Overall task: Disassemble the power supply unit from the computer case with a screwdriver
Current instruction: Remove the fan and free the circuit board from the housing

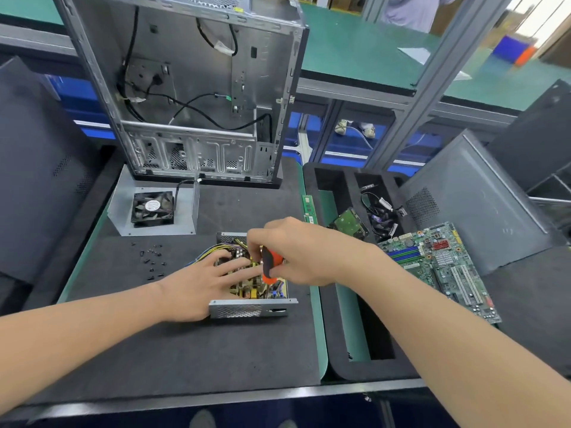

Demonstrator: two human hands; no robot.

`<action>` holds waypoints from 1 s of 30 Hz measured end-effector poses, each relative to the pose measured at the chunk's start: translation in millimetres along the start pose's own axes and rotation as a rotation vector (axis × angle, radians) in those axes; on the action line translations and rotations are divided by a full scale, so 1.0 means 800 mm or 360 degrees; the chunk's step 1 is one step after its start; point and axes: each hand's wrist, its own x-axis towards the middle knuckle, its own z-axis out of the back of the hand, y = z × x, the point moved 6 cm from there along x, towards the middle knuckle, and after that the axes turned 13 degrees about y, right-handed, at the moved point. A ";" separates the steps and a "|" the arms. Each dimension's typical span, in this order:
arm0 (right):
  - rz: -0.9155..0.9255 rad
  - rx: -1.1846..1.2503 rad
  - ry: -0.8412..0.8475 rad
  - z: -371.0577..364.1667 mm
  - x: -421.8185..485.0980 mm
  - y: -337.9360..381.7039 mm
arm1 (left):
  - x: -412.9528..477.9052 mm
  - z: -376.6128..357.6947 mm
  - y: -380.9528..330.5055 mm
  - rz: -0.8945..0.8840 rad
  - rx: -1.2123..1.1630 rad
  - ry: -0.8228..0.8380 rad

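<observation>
Right hand: fingers curled tight round the orange-and-black screwdriver, held upright over the unit; tip hidden.
Left hand: fingers straight and spread, lying flat on the unit's circuit board; nothing gripped.
Power supply unit: open grey metal box with yellow wires, lying on the desk under both hands, out of the case.
Black screws: loose scatter at 9 o'clock of the unit.
Grey metal cover with black fan: at 10 o'clock, lying flat.
Grey steel computer case: upright at 12 o'clock, side open, black cables inside.
Green motherboard: at 3 o'clock, lying on the black foam tray.
</observation>
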 end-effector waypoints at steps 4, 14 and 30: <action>-0.0009 -0.0110 -0.0029 -0.002 -0.001 0.005 | 0.000 -0.004 -0.001 -0.0003 -0.0010 0.0021; -0.0245 -0.0315 -0.0108 0.005 0.013 0.001 | -0.001 0.003 -0.002 -0.0043 0.0017 -0.0068; -0.0103 -0.0287 -0.0088 0.000 0.014 0.006 | -0.001 0.004 0.000 0.0000 0.0002 -0.0053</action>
